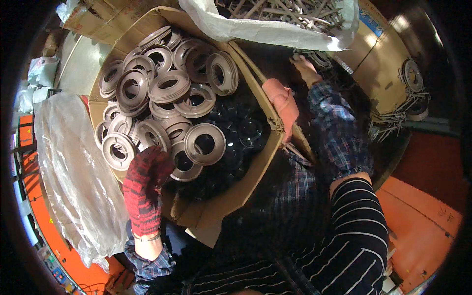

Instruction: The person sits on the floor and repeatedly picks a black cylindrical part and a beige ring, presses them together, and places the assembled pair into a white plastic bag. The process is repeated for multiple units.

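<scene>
My left hand [147, 189], in a red and black striped knit glove, is at the near left side of a cardboard box [253, 184]. Its fingers are curled in beside the grey-brown plastic rings [169, 87], and whatever they may hold is hidden. Several such rings lie heaped in the box, with dark glossy round pieces [236, 142] under and beside them. Beyond the box's right wall, my bare right hand [306, 69] reaches out with its fingers extended. A ring-shaped part [320, 59] lies right by its fingertips, partly in shadow.
A white sack [327, 42] full of thin grey stick-like pieces stands at the far side. A pink cloth [282, 103] hangs over the box's right wall. Clear plastic sheeting [73, 172] lies to the left. More rings [412, 76] and sticks sit at the far right.
</scene>
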Demonstrator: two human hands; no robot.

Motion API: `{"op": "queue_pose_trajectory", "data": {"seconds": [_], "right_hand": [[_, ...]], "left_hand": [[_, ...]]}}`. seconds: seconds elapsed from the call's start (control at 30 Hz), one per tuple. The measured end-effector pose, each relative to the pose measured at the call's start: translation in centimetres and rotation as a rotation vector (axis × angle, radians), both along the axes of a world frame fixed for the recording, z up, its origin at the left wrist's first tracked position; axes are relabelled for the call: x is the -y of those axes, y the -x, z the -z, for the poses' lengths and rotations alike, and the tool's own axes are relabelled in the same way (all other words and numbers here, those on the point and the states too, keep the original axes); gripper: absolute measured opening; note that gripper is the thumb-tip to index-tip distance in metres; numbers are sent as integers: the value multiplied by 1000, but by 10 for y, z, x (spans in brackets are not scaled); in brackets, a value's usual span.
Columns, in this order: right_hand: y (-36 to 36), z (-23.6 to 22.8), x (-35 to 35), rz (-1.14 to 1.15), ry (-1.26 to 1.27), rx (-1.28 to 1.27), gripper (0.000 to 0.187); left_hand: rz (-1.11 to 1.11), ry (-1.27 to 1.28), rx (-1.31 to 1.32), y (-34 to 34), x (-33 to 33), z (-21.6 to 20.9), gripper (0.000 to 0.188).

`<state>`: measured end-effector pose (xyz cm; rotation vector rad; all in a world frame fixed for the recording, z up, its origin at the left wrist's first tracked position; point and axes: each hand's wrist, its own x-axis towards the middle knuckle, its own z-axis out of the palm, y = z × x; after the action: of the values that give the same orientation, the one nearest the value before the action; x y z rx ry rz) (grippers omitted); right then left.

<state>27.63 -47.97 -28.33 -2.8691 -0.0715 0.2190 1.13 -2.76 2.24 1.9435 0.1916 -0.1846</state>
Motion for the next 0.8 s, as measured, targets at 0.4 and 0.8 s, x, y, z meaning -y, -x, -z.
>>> {"op": "queue_pose_trajectory", "data": {"seconds": [0.4,0.8], "right_hand": [[211,-105,65,150,-42,447,23],[327,-248,96,382,-948,470,5]], "left_hand": [[-37,249,54,3,-5,8,31],[-87,429,85,10,-15,21,36]]}}
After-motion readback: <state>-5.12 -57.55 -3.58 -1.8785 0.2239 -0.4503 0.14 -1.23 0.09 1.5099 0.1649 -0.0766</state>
